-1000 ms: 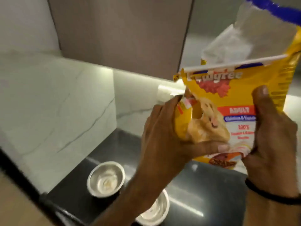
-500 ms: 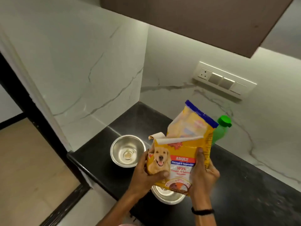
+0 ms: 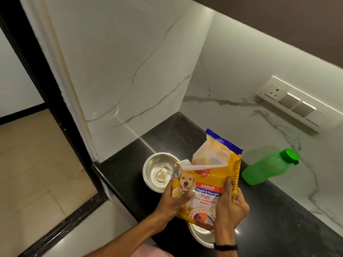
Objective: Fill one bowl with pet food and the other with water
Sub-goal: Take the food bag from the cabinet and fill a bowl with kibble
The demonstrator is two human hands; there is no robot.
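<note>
I hold a yellow dog food bag [image 3: 209, 184] upright over the black counter [image 3: 274, 219], its top torn open with a loose white strip. My left hand [image 3: 174, 197] grips its left side, thumb across the dog picture. My right hand [image 3: 229, 203] grips its right edge. A steel bowl [image 3: 157, 171] sits on the counter behind and left of the bag, with nothing in it but a reflection. A second steel bowl [image 3: 201, 236] lies under the bag, mostly hidden by it and my right wrist. A green water bottle [image 3: 269, 166] lies on its side to the right.
Marble walls [image 3: 130, 80] close the counter's left and back sides. A switch panel [image 3: 295, 104] is on the back wall. The counter's front edge drops to a tiled floor [image 3: 33, 173] at left, past a black door frame.
The bag went from close to the camera to lower, over the counter. The view pulled back and tilted, bringing the bottle, both bowls and the wall into sight. Both hands keep their grip.
</note>
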